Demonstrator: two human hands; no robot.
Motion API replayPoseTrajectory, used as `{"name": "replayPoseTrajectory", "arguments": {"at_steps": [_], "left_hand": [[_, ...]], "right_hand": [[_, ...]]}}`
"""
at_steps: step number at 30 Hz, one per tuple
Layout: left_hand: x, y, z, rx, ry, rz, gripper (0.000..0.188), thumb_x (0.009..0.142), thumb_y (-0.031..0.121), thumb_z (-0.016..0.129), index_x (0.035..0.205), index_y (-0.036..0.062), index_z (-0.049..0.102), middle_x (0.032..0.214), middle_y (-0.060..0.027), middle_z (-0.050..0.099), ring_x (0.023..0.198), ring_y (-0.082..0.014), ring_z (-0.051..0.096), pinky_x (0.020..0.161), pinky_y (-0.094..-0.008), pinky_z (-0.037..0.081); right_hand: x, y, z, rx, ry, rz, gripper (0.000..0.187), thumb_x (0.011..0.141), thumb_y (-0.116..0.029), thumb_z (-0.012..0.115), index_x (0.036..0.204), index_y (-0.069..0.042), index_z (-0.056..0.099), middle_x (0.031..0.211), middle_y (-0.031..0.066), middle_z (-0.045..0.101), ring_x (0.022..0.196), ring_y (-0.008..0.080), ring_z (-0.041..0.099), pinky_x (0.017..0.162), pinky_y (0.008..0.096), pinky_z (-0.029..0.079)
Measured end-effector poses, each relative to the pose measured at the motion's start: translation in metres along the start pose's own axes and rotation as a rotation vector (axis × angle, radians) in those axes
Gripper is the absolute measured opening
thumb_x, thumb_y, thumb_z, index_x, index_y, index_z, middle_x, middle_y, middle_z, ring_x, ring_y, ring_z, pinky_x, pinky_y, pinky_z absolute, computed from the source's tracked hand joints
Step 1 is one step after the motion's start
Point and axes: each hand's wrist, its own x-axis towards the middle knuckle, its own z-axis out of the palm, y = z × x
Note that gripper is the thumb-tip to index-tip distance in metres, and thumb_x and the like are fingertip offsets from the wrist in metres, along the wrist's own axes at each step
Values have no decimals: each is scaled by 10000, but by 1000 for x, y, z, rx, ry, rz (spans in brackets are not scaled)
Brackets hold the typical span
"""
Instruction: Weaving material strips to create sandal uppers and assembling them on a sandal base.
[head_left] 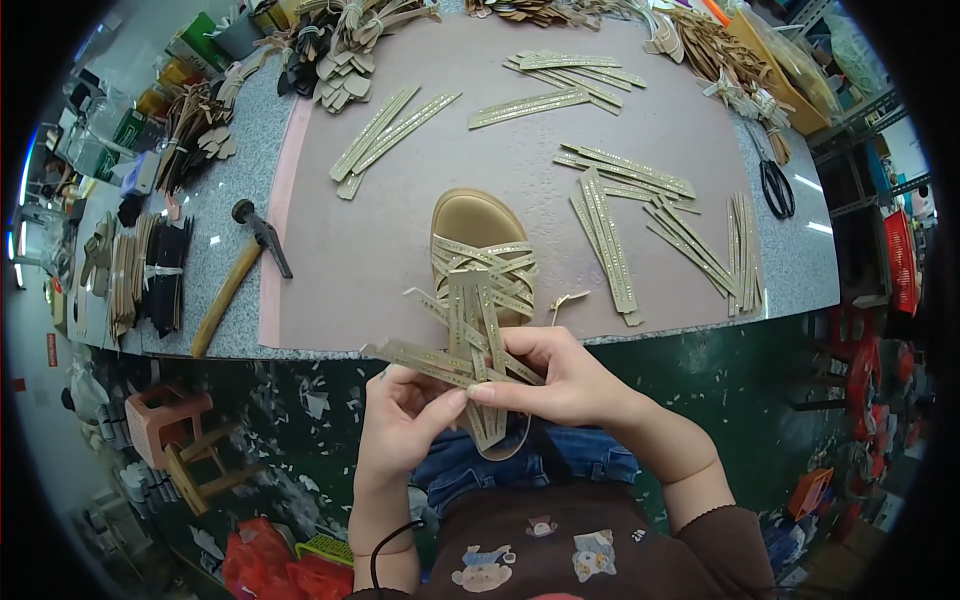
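At the near edge of the table, my left hand (405, 415) and my right hand (565, 380) pinch a crossed bundle of flat gold sandal straps (468, 325), both thumbs meeting on it. Several of these straps run lengthwise and others slant across them. Just behind the bundle lies a gold-beige sandal (478, 212), toe pointing away, with criss-crossed studded straps over its front. Its heel end shows below my hands, while its middle is hidden by the held straps. A small buckled strap (568, 300) sticks out at the sandal's right.
Loose gold strips lie in groups at the left (395, 140), back (560, 85) and right (610, 240) of the mat (400, 235). A hammer (240, 270) rests at the left, black-handled scissors (775, 188) at the right. Tied bundles (345, 75) line the far edge.
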Motion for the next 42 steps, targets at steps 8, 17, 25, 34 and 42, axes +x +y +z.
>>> {"name": "replayPoseTrajectory", "arguments": {"at_steps": [8,17,25,34,42], "left_hand": [[9,-5,5,-189,-124,175,192,796,-61,597,986,-71,621,929,-124,598,673,-164,555,580,-219,469],[15,-9,8,462,130,519,215,809,-69,592,1014,-5,613,944,-113,587,709,-154,557,638,-225,487],[14,-3,14,150,133,268,167,865,-46,582,1024,-5,612,935,-92,619,725,-128,569,695,-231,494],[19,-10,11,-530,-8,-25,161,874,-24,613,1034,-40,599,924,-110,643,760,-129,604,673,-231,508],[11,-1,19,146,77,187,201,891,48,620,1065,-53,610,895,-104,632,758,-143,579,662,-258,513]], "right_hand": [[8,7,-13,-265,116,-21,87,806,-78,668,816,-13,611,719,16,602,618,76,460,550,208,385],[7,6,-13,-106,29,-25,104,779,-80,666,774,-17,584,659,5,564,581,89,420,518,228,359],[6,2,-13,-211,-61,-94,80,814,-56,675,857,-19,619,716,-7,593,624,75,456,564,206,378],[5,9,-2,30,-6,-193,53,864,-73,660,891,-34,635,722,6,626,560,65,474,508,205,376],[5,-7,-21,75,-112,91,90,900,-107,635,942,-28,644,724,43,641,561,60,507,495,192,407]]}}
